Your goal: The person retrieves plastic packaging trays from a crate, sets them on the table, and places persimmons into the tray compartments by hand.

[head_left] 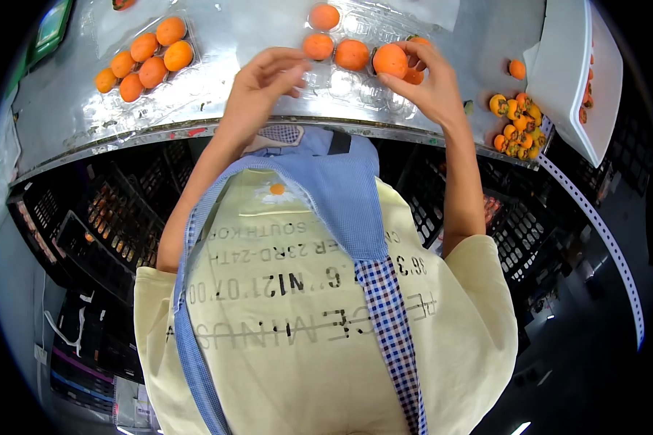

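Observation:
My right hand (435, 81) has its thumb and fingers around an orange persimmon (391, 60), over the right side of a clear plastic tray (355, 93). Parts of other persimmons show beneath and behind that hand. Left of the held fruit, one persimmon (352, 54) lies in the tray, with another persimmon (318, 46) beside it and a third persimmon (324, 17) farther back. At the tray's left edge, my left hand (267, 81) is empty, its fingers loosely bent and apart, close to the nearest fruit.
A second clear tray (189, 45) with several persimmons stands to the left on the metal table (221, 80). Small yellow-orange persimmons (519, 127) are heaped at the right front corner. A white foam box (584, 80) holds more fruit. Black crates (109, 217) stand below the table.

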The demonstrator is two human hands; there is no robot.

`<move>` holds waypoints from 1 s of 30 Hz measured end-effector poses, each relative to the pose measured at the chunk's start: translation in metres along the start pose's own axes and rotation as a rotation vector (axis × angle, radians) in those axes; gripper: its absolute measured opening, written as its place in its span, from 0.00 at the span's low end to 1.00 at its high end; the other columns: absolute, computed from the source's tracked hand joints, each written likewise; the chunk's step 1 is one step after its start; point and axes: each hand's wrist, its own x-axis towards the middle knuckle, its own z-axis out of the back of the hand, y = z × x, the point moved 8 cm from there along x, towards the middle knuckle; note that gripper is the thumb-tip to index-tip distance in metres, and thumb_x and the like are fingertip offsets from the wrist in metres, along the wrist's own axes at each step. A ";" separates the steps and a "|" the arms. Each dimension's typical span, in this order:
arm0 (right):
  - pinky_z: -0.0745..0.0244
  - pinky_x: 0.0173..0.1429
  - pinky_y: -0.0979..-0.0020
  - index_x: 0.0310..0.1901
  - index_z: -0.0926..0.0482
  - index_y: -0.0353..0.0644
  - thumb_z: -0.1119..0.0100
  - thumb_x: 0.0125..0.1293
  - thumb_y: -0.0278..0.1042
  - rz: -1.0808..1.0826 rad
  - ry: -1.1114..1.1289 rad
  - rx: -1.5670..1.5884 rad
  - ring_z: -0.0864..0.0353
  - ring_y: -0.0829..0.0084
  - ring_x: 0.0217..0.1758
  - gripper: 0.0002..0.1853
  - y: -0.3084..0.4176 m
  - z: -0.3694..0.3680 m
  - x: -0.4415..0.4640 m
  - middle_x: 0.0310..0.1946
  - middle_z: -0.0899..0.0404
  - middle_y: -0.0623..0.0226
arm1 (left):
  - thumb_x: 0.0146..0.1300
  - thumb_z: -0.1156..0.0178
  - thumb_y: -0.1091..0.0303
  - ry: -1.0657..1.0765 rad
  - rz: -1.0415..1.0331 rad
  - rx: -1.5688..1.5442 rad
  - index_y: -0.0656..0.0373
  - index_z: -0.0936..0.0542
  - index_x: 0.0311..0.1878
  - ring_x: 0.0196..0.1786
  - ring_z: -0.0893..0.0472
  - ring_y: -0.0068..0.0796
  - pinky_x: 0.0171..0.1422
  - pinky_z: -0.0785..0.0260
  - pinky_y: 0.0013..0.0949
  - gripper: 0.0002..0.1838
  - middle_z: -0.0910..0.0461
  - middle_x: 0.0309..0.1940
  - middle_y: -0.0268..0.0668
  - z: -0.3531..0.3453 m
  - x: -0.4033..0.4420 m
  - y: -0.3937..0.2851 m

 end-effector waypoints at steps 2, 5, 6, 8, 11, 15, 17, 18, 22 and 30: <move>0.31 0.42 0.75 0.46 0.21 0.39 0.28 0.45 0.40 -0.008 -0.009 0.270 0.26 0.75 0.35 0.26 0.014 -0.007 -0.004 0.35 0.23 0.68 | 0.67 0.46 0.62 0.081 0.068 -0.135 0.59 0.28 0.57 0.47 0.22 0.26 0.51 0.28 0.29 0.18 0.22 0.48 0.40 -0.024 -0.001 -0.011; 0.31 0.43 0.76 0.49 0.23 0.37 0.28 0.46 0.37 0.011 0.030 0.489 0.26 0.77 0.38 0.27 0.049 -0.024 -0.007 0.39 0.22 0.68 | 0.69 0.51 0.57 0.204 0.088 -0.340 0.59 0.31 0.61 0.52 0.22 0.29 0.56 0.28 0.33 0.22 0.26 0.53 0.43 -0.049 0.001 -0.017; 0.31 0.43 0.76 0.49 0.23 0.37 0.28 0.46 0.37 0.024 0.023 0.500 0.26 0.77 0.38 0.27 0.056 -0.028 -0.007 0.39 0.22 0.68 | 0.70 0.52 0.56 0.247 0.078 -0.410 0.59 0.33 0.63 0.53 0.23 0.30 0.58 0.28 0.35 0.23 0.27 0.54 0.43 -0.052 0.001 -0.020; 0.31 0.43 0.76 0.49 0.22 0.38 0.29 0.49 0.37 0.051 -0.031 0.502 0.26 0.77 0.37 0.25 0.065 -0.032 -0.007 0.39 0.22 0.67 | 0.70 0.52 0.56 0.225 0.055 -0.421 0.60 0.33 0.63 0.54 0.23 0.30 0.59 0.28 0.35 0.24 0.27 0.54 0.43 -0.045 0.000 -0.023; 0.31 0.43 0.76 0.49 0.22 0.38 0.31 0.52 0.37 0.024 -0.059 0.707 0.26 0.77 0.36 0.23 0.061 -0.044 -0.004 0.38 0.23 0.68 | 0.69 0.50 0.57 0.191 0.047 -0.461 0.62 0.34 0.63 0.53 0.23 0.33 0.57 0.26 0.37 0.25 0.27 0.52 0.44 -0.038 0.000 -0.021; 0.30 0.43 0.77 0.50 0.23 0.38 0.36 0.58 0.38 0.018 -0.054 0.663 0.25 0.76 0.37 0.20 0.065 -0.050 -0.003 0.38 0.22 0.65 | 0.69 0.49 0.57 0.153 0.054 -0.481 0.65 0.36 0.64 0.52 0.22 0.34 0.55 0.25 0.37 0.26 0.27 0.52 0.45 -0.031 -0.002 -0.018; 0.29 0.43 0.77 0.50 0.23 0.37 0.38 0.61 0.39 0.029 -0.074 0.633 0.24 0.76 0.38 0.19 0.065 -0.051 -0.003 0.37 0.22 0.63 | 0.69 0.49 0.57 0.144 0.066 -0.497 0.67 0.36 0.63 0.51 0.22 0.34 0.55 0.24 0.37 0.27 0.27 0.52 0.46 -0.029 -0.003 -0.018; 0.28 0.43 0.76 0.50 0.23 0.36 0.40 0.62 0.39 0.028 -0.080 0.623 0.23 0.75 0.38 0.19 0.065 -0.051 -0.003 0.37 0.22 0.62 | 0.69 0.49 0.57 0.140 0.071 -0.505 0.67 0.36 0.63 0.51 0.22 0.35 0.55 0.24 0.37 0.27 0.27 0.52 0.46 -0.028 -0.003 -0.018; 0.26 0.42 0.75 0.51 0.23 0.36 0.45 0.66 0.37 0.026 -0.087 0.582 0.21 0.73 0.38 0.16 0.065 -0.050 -0.003 0.37 0.21 0.59 | 0.69 0.49 0.56 0.172 0.077 -0.510 0.68 0.36 0.63 0.51 0.21 0.36 0.55 0.24 0.37 0.28 0.26 0.50 0.46 -0.028 -0.006 -0.019; 0.23 0.43 0.75 0.55 0.26 0.36 0.49 0.69 0.35 0.006 -0.099 0.831 0.19 0.72 0.41 0.17 0.062 -0.057 0.003 0.43 0.21 0.60 | 0.58 0.36 0.66 -0.064 -0.226 -0.100 0.61 0.27 0.56 0.52 0.23 0.32 0.55 0.27 0.34 0.23 0.24 0.51 0.39 -0.004 -0.008 -0.038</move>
